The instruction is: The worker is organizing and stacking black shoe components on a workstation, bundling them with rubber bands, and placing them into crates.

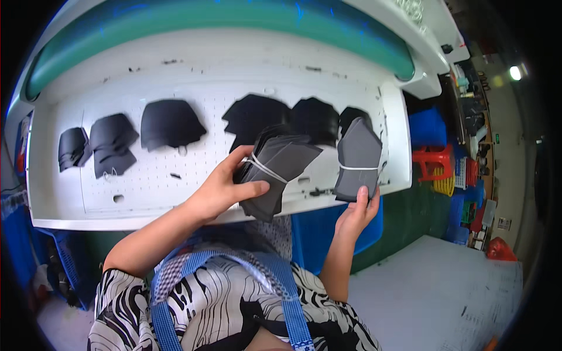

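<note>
My left hand (229,186) grips a thick bundle of dark grey cut pieces (281,161), its thumb on top and a white elastic band around the middle. The sheets in it are fanned out unevenly. At the right, my right hand (358,213) pinches the lower end of a neater bundle of grey cut pieces (360,146), also banded in white. Behind the bundles lie piles of black cut pieces (257,114), partly covered by them. Further left on the white tray table (140,205) rest a large black pile (170,123) and two smaller piles (111,137).
A green roller (222,41) spans the table's far side. Under the front edge sits a blue bin (310,240). To the right are a red stool (433,162), a yellow basket (445,181) and a pale board (445,286). A blue crate (70,263) stands at the lower left.
</note>
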Demonstrator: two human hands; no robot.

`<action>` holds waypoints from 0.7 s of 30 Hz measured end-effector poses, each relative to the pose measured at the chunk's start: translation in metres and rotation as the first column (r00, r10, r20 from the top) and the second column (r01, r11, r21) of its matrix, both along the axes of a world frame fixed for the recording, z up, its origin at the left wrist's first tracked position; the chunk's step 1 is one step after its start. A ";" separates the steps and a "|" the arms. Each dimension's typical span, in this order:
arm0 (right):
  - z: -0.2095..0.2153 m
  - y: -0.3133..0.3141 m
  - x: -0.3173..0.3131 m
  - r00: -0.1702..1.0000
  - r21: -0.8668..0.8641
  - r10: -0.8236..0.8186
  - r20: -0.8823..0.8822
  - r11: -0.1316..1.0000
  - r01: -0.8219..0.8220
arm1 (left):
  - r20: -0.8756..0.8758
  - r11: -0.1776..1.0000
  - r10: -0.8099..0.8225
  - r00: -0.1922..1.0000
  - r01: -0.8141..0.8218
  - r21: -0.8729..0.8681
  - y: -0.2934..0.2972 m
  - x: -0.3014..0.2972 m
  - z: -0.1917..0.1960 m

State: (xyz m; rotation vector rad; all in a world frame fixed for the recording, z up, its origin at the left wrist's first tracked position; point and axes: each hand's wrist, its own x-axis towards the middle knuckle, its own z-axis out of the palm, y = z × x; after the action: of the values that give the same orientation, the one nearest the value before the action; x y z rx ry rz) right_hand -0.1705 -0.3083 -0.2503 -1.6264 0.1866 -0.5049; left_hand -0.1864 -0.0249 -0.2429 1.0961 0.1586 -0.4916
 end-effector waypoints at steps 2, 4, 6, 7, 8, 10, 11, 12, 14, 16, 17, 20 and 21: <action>0.004 0.004 0.024 0.992 0.088 0.129 0.012 0.988 -0.130 | 0.002 0.991 0.122 0.993 -0.122 0.050 0.012 0.012 0.007; 0.028 0.023 0.046 0.990 0.107 0.124 0.061 0.986 -0.130 | 0.113 0.973 0.213 0.971 -0.221 0.066 0.029 0.031 0.006; 0.061 0.043 0.073 0.978 0.168 0.159 0.135 0.969 -0.181 | 0.272 0.953 0.277 0.922 -0.300 0.046 0.044 0.051 0.029; 0.076 0.054 0.085 0.974 0.169 0.166 0.153 0.967 -0.191 | 0.285 0.935 0.335 0.898 -0.353 0.016 0.050 0.057 0.042; 0.089 0.065 0.095 0.947 0.158 0.240 0.211 0.948 -0.275 | 0.296 0.914 0.391 0.872 -0.405 -0.016 0.054 0.062 0.054; 0.116 0.083 0.117 0.907 0.134 0.309 0.286 0.924 -0.357 | 0.378 0.871 0.465 0.800 -0.489 -0.036 0.062 0.075 0.071; 0.129 0.090 0.128 0.889 0.150 0.316 0.331 0.913 -0.380 | 0.441 0.881 0.429 0.788 -0.473 -0.012 0.067 0.079 0.085; 0.138 0.099 0.142 0.870 0.171 0.327 0.370 0.896 -0.409 | 0.502 0.871 0.415 0.759 -0.490 0.022 0.075 0.086 0.095; 0.157 0.113 0.171 0.859 0.164 0.363 0.361 0.882 -0.441 | 0.627 0.834 0.434 0.647 -0.552 -0.009 0.084 0.105 0.114; 0.166 0.132 0.205 0.833 0.161 0.439 0.338 0.845 -0.511 | 0.687 0.808 0.419 0.593 -0.589 0.016 0.106 0.131 0.124; 0.168 0.138 0.225 0.816 0.139 0.488 0.309 0.826 -0.546 | 0.693 0.781 0.426 0.582 -0.623 0.044 0.116 0.145 0.131; 0.190 0.158 0.264 0.831 0.152 0.483 0.277 0.831 -0.534 | 0.796 0.712 0.434 0.423 -0.702 -0.015 0.123 0.161 0.173; 0.207 0.193 0.260 0.814 0.091 0.530 0.237 0.822 -0.562 | 0.815 0.644 0.377 0.440 -0.757 0.110 0.154 0.150 0.191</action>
State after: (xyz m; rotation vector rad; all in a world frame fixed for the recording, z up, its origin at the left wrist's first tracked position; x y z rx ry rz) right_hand 0.0895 -0.1148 -0.0432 -1.3775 -0.3861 -0.1945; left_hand -0.0361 0.1288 -0.0516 1.5433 -0.0737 0.7272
